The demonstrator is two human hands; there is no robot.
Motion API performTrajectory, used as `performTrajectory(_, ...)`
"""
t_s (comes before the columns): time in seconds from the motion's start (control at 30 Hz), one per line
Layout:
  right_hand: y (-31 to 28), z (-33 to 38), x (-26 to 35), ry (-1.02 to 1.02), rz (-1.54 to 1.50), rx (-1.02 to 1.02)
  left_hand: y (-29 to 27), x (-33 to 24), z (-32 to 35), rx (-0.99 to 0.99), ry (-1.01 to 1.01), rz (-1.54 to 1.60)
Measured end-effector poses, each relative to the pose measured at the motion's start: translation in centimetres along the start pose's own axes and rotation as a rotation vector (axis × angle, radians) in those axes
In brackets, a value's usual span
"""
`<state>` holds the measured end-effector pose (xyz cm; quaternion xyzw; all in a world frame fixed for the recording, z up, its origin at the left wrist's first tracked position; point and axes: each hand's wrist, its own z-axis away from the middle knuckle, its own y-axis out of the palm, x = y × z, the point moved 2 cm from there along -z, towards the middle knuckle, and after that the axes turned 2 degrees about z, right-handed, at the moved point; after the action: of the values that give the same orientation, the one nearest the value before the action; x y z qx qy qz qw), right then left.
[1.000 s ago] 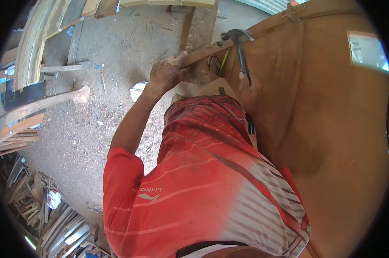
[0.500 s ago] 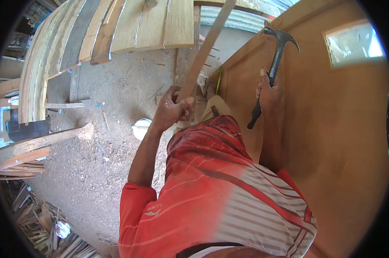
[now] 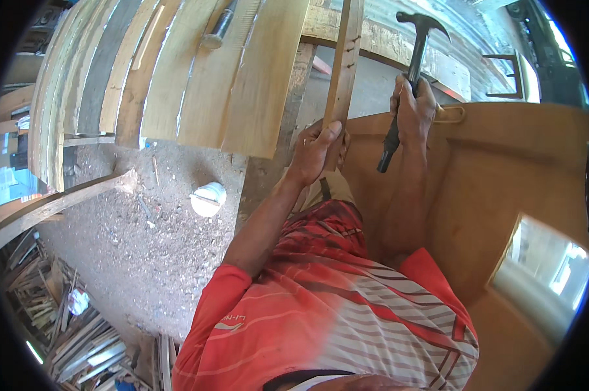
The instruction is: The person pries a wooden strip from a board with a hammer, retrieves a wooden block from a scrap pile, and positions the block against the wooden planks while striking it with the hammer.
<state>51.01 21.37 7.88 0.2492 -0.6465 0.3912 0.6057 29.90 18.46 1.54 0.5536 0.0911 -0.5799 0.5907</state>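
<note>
My left hand (image 3: 316, 151) is closed around the lower end of a narrow wooden strip (image 3: 337, 98), which points away from me. Several dark nails (image 3: 350, 53) stick out of the strip's right side. In my right hand (image 3: 414, 107) is a claw hammer (image 3: 418, 55), gripped mid-handle with its head upward and its claw to the right. The hammer is apart from the strip. To the left of the strip lies a row of planks (image 3: 262, 85) with pale lines along their joints.
A dark cylindrical tool (image 3: 222, 26) rests on the planks. A brown wooden panel (image 3: 477, 176) with a small glassy opening (image 3: 542, 264) stands along my right. A white bucket (image 3: 208, 201) sits on the gritty floor. Scrap wood (image 3: 99, 345) is piled at lower left.
The view has shifted, bringing the planks nearer. My left hand has moved forward and right with the strip, now more upright with its nails showing clearly. My right hand still holds the hammer.
</note>
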Motion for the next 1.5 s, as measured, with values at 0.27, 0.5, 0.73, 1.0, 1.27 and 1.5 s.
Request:
performTrajectory(0.27, 2.5, -12.4, -2.9, 0.088, 0.117, 0.192, -0.1, -1.8, -7.7, -0.148, 0.015, 0.123)
performTrajectory(0.5, 7.7, -17.2, -1.8, 0.106, 0.203, 0.337, -1.1, -2.5, -9.2, -0.167, -0.033, 0.274)
performTrajectory(0.73, 10.4, -19.2, -4.8, 0.02, 0.239, 0.275, -1.4, -0.7, -5.8, -0.301, 0.082, 0.692)
performTrajectory(1.0, 12.3, -19.8, -3.2, 0.052, 0.3, 0.241, -2.3, 1.1, -4.8, -0.447, 0.213, 0.741)
performTrajectory(1.27, 13.7, -19.2, -1.9, 0.101, 0.215, 0.228, -1.6, -0.2, -5.3, -0.479, 0.192, 0.744)
performTrajectory(1.5, 14.3, -19.9, -3.7, 0.049, 0.163, 0.249, -1.3, -0.9, -5.3, -0.5, 0.232, 0.724)
